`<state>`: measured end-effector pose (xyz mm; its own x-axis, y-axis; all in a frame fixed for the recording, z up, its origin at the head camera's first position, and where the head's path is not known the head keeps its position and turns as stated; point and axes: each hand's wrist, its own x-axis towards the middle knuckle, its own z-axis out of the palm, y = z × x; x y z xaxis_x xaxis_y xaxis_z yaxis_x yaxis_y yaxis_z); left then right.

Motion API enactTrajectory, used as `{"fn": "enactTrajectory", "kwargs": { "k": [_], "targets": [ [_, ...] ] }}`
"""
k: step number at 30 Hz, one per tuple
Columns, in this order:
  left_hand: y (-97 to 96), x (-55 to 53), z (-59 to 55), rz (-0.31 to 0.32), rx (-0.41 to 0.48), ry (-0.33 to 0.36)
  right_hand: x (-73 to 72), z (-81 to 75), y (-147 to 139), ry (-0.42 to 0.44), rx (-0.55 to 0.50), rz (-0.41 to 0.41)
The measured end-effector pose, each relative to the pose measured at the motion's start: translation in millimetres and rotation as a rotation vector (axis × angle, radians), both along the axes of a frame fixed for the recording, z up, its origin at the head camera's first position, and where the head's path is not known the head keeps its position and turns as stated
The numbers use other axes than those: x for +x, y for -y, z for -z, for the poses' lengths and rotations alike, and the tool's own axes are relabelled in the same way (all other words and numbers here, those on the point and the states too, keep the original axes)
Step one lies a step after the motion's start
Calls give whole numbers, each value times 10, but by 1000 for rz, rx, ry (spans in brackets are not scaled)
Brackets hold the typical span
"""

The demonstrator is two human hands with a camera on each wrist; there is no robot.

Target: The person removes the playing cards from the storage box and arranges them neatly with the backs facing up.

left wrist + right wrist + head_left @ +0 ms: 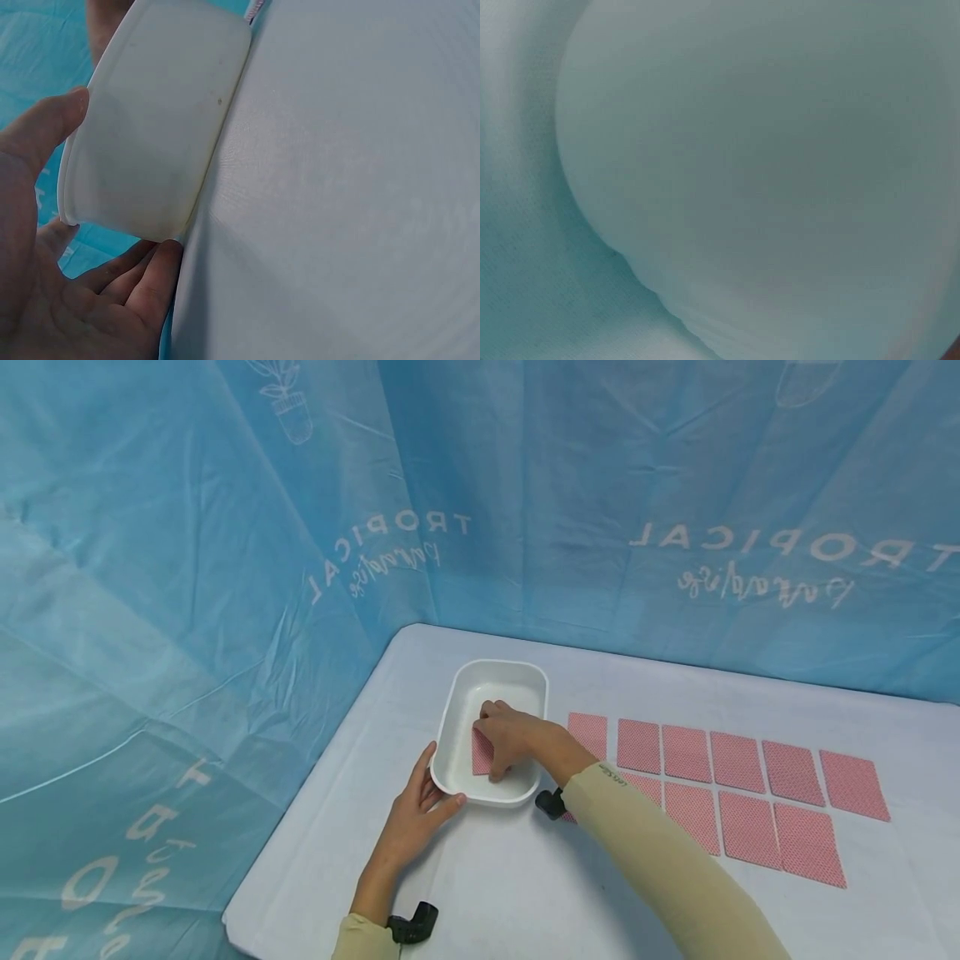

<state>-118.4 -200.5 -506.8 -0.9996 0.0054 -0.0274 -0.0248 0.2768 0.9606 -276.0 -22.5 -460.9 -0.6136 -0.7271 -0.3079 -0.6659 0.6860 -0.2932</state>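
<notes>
A white plastic tub stands near the table's left end. My left hand holds its near left corner, thumb at the rim and fingers along the side. From the left wrist view, the tub's outer wall rises between that thumb and the fingers, which reach low near its base. My right hand is down inside the tub and grips a red-patterned playing card by its edges, covering much of it. In the right wrist view the tub's pale wall fills most of the picture, blurred.
Right of the tub, red-backed playing cards lie face down in two rows, a far row and a near row. My right forearm crosses over part of the near row. White cloth covers the table, with blue printed curtains behind and left.
</notes>
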Motion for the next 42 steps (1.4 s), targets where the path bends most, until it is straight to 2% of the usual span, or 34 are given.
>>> {"fn": "enactTrajectory", "kwargs": {
  "k": [7,12,14,16,23,33,35,42],
  "targets": [
    [-7,-1,-29,1,-4,13,9,-8,-1,-7,-2,4],
    [-50,49,-234,28,25,17,16,-30,1,-9,4,0],
    [-65,66,-283,31,28,12,20,-39,1,-6,1,-1],
    [-63,62,-253,28,17,5,22,-44,-1,-6,5,0],
    [-16,11,-17,0,-10,-3,15,-37,0,11,0,10],
    [-10,2,1,3,-21,-6,4,-11,8,7,9,12],
    [-20,6,-29,4,-18,5,5,-11,7,5,10,7],
    [-93,82,-332,26,-17,23,4,2,-3,-17,13,-12]
  ]
}}
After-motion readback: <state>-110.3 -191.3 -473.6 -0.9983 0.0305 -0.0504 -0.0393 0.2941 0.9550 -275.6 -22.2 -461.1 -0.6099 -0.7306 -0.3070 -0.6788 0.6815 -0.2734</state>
